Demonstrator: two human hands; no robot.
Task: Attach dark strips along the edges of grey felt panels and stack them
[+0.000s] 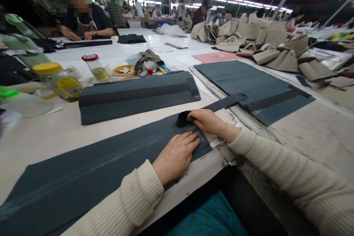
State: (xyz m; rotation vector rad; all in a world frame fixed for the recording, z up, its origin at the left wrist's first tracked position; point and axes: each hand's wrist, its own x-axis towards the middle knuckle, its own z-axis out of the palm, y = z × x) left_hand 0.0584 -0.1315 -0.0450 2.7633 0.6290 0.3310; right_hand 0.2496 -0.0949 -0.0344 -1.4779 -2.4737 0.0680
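A long dark blue-grey fabric panel [110, 162] lies across the table in front of me, with a pale, streaky band along its length. My left hand [177, 153] rests flat on the panel near its right end, fingers stretched out. Just beyond it, my right hand [206, 121] pinches a black strip [183, 118] that curls into a loop above the panel. Another dark strip [226, 101] lies past the right hand, reaching toward the neighbouring stack. Behind the panel sits a folded dark panel stack [138, 97] with a black band across it.
To the right lies a stack of dark sheets [257, 84] on a board. Jars, including a yellow-lidded jar [59, 81], and a green-capped bottle [30, 101] stand at the left. Beige bag pieces [262, 33] are heaped at the back right. A co-worker [85, 22] works across the table.
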